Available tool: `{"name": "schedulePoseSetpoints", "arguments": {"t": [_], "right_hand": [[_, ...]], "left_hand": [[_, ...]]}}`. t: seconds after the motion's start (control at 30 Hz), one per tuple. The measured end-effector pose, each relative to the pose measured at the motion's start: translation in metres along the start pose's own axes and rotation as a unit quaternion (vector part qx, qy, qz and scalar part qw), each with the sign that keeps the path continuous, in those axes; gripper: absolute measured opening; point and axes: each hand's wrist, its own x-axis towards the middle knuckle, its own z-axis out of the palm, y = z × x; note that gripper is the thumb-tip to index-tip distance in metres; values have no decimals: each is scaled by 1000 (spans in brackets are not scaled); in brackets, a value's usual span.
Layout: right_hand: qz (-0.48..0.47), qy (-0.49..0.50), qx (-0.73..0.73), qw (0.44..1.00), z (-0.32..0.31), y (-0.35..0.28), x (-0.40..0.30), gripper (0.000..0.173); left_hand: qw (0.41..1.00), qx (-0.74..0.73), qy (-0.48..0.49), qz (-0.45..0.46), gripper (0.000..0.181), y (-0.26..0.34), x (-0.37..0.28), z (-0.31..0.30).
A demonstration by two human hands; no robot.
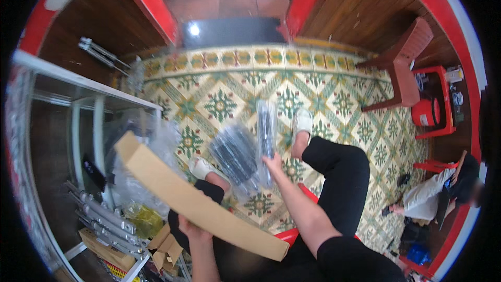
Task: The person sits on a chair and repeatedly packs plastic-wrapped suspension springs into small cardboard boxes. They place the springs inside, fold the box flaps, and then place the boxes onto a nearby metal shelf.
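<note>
A long, narrow cardboard box (199,203) lies slantwise across my lap. My left hand (194,230) grips its side from below, and the fingers are partly hidden by it. In my right hand (273,163) is a slim bundle (267,125) of dark lengths in clear plastic wrapping, pointing away from me. Just left of that bundle, between my feet, a wider plastic-wrapped pack (235,152) of dark parts rests on the patterned tile floor (220,103). What the parts are cannot be made out through the plastic.
At left stands a metal-framed glass cabinet (88,82) with clear plastic bags (137,172), metal fittings (105,219) and a small opened carton (166,248) beside it. A plastic chair (403,66) and a red stool (434,131) are at right, near a seated person (426,196). Ahead is a dark doorstep (235,33).
</note>
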Motion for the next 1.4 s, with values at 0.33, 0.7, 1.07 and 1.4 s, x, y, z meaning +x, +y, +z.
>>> {"name": "schedulePoseSetpoints", "arguments": {"t": [0.33, 0.7, 1.07, 1.4], "right_hand": [[-23, -450, 198, 870, -98, -121, -204, 57], [-140, -778, -204, 577, -275, -83, -273, 69], [-298, -808, -146, 487, -310, -105, -351, 46], [-467, -741, -225, 428, -321, -150, -408, 65]], "left_hand": [[961, -94, -256, 45, 68, 44, -47, -9], [877, -4, -411, 248, 47, 130, -189, 50], [963, 110, -173, 176, 79, 54, -209, -4], [951, 162, -208, 165, 80, 51, -224, -3]]}}
